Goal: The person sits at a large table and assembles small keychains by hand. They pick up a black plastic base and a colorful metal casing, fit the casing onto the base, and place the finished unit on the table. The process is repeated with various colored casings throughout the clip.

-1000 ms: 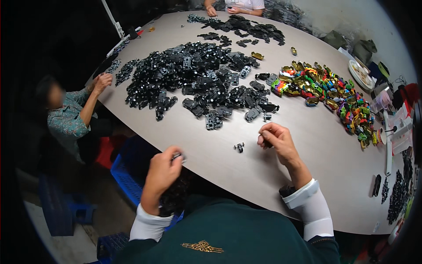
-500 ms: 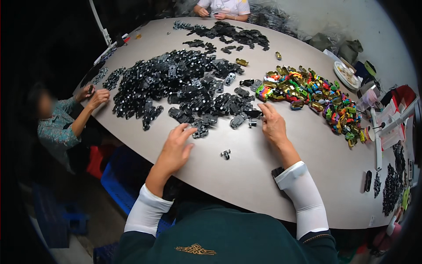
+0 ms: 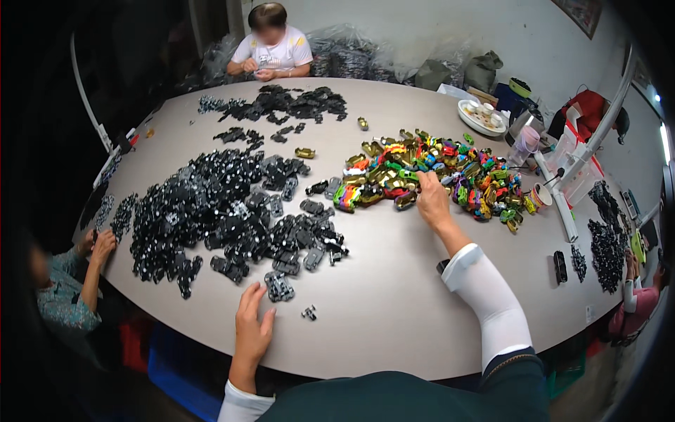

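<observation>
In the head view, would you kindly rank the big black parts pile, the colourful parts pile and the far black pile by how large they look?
1. Big black parts pile, clearly largest.
2. Colourful parts pile.
3. Far black pile; it lies farther from the camera, so its gap to the colourful one is unsure.

Bare grey table (image 3: 394, 295) lies open along the near edge, between the left hand (image 3: 252, 329) and the right hand (image 3: 432, 200), broken only by one small black part (image 3: 309, 312). The black parts heap (image 3: 225, 211) blocks the left, the coloured parts heap (image 3: 436, 176) the far right. A narrow gap runs between them.
</observation>
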The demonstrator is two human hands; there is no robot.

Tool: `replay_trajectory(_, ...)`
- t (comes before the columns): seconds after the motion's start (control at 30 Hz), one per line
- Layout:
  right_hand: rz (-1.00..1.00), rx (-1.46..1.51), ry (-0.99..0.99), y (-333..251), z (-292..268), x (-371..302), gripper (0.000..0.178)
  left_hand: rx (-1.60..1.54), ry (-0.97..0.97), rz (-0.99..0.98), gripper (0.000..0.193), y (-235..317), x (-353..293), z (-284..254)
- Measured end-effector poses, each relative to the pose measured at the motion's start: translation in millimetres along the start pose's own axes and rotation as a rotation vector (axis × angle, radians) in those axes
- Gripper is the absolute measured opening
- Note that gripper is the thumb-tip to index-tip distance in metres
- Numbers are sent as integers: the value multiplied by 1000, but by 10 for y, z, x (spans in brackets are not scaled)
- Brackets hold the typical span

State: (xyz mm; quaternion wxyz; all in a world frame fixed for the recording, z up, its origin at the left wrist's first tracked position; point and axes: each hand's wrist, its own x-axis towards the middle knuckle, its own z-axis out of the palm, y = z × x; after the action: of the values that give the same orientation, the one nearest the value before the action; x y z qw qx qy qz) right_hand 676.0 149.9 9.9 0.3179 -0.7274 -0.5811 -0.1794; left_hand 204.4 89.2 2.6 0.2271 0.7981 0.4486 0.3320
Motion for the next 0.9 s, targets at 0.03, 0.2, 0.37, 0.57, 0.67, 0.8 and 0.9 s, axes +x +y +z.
replay_trajectory(0.03, -54, -58, 9, 89, 22, 136, 28, -10, 19, -7, 44, -28, -28, 22)
replay_trajectory(0.2, -123, -236, -282, 249, 437, 842, 60, -23, 87, -89, 36, 24, -73, 86)
replay_trajectory(0.37, 56, -283, -691, 197, 855, 1393, 60, -4, 65, -100, 36, -24, -81, 102)
replay_trajectory(0.57, 29, -166, -948, 301, 1017, 1536, 57, -6, 62, -105, 32, -68, -60, 103)
replay_trajectory(0.67, -60, -178, -914, 103, 744, 1274, 53, -11, 70, -100, 31, -66, -46, 105)
replay_trajectory(0.8, -59, -6, -1035, -167, 410, 945, 59, -9, 76, -86, 30, -39, -27, 94)
replay_trajectory(0.9, -79, 42, -1254, -510, -8, 902, 67, -19, 76, -84, 30, -43, -25, 91)
